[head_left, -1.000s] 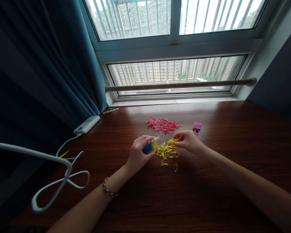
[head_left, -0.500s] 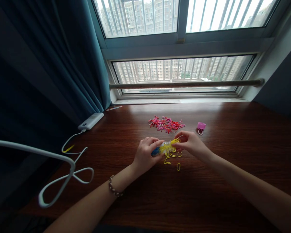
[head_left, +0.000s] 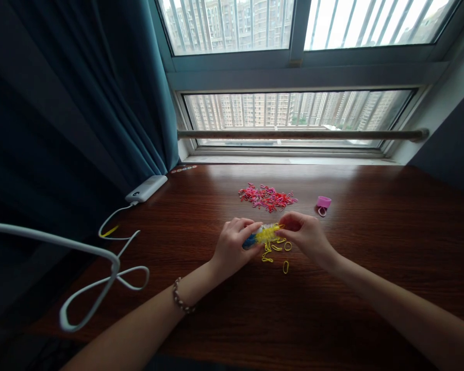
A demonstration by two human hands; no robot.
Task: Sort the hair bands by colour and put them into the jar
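My left hand (head_left: 235,242) is closed round the blue end of a small rubber-band loom (head_left: 261,234), which has clear pegs with yellow bands stretched over them. At the loom's right end, the fingertips of my right hand (head_left: 303,234) pinch a yellow rubber band (head_left: 280,226). Its far part is hidden behind the fingers. Several loose yellow bands (head_left: 268,259) lie on the table just below the loom, one (head_left: 285,267) apart from the others and nearer to me.
A pile of pink and red rubber bands (head_left: 266,197) lies behind the loom. To its right sit a pink ring-shaped piece (head_left: 324,201) and a pale pink loop (head_left: 322,212). A white power bank (head_left: 147,188) with a looping white cable (head_left: 114,260) occupies the wooden table's left side.
My right hand has shifted slightly to the right, and the yellow bands at the loom's right end look pulled lower. The whole view has moved a little. My left hand keeps its hold.
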